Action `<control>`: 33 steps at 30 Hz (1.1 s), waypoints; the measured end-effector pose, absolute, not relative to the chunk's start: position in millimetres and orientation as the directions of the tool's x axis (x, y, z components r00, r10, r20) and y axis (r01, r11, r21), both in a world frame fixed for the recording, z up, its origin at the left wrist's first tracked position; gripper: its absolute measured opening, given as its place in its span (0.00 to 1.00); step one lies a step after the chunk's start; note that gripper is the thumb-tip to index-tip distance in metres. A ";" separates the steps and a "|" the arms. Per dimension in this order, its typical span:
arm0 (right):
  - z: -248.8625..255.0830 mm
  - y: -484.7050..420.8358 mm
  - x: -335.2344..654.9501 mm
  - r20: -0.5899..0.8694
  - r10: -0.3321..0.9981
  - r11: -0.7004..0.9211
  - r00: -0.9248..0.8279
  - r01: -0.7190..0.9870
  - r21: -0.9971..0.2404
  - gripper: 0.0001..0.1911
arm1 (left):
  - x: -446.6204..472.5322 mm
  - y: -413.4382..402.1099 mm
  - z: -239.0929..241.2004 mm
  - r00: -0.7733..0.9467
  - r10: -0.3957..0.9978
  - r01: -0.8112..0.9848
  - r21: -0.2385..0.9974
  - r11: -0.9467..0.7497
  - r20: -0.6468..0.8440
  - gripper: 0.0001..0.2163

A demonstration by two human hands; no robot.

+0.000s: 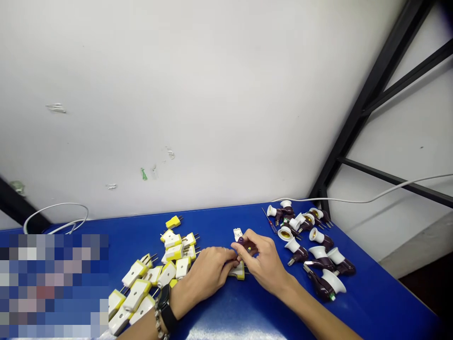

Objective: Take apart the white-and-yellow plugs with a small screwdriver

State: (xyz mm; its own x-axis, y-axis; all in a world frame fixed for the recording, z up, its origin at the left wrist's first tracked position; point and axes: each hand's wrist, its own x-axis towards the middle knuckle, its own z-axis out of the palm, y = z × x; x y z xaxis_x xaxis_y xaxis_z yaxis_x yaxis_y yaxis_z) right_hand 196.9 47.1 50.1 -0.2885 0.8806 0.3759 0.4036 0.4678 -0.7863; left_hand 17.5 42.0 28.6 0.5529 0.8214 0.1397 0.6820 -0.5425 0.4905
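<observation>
A white and yellow two-pin plug [239, 271] lies on the blue table under my hands. My left hand [207, 276] is closed at its near end, fingertips bunched together on it and partly hidden. My right hand [264, 262] pinches a dark purple rounded handle [240, 240], which looks like a screwdriver; its tip is hidden behind the fingers. Just beyond my fingers sits a white plug shell [238, 233] with its hollow inside facing up. Left of my left hand is a heap of white and yellow plugs [137, 293], their pins pointing various ways.
To the right are several white and dark purple lamp holders [320, 257] with plug pins. Another screwdriver [272, 224] lies beside them. A yellow plug piece [173, 222] sits at the back. White cables [371, 194] run along both sides, near a black metal frame [361, 113].
</observation>
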 end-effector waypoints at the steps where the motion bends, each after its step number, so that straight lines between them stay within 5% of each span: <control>1: 48.4 47.4 197.0 0.374 0.885 0.461 -0.276 0.406 -0.789 0.13 | 17.5 42.5 28.2 0.560 0.816 0.679 0.486 -0.550 0.142 0.10; 6: 41.5 47.0 198.9 0.378 0.873 0.474 -0.307 0.357 -0.805 0.07 | 17.1 44.3 23.7 0.584 0.793 0.644 0.495 -0.583 0.173 0.12; 9: 41.2 47.2 200.3 0.398 0.852 0.498 -0.341 0.292 -0.816 0.11 | 17.9 44.8 22.4 0.570 0.803 0.654 0.497 -0.571 0.172 0.12; 17: 45.1 47.2 199.4 0.462 0.822 0.563 -0.333 0.352 -0.747 0.04 | 18.6 40.5 26.2 0.546 0.814 0.619 0.561 -0.550 0.196 0.08; 26: 45.1 43.4 200.5 0.417 0.848 0.502 -0.327 0.246 -0.829 0.12 | 20.2 43.2 19.7 0.557 0.802 0.621 0.533 -0.575 0.215 0.12; 33: 44.7 44.1 198.1 0.506 0.828 0.560 -0.241 0.337 -0.757 0.06 | 20.2 41.8 23.9 0.528 0.819 0.609 0.572 -0.549 0.224 0.06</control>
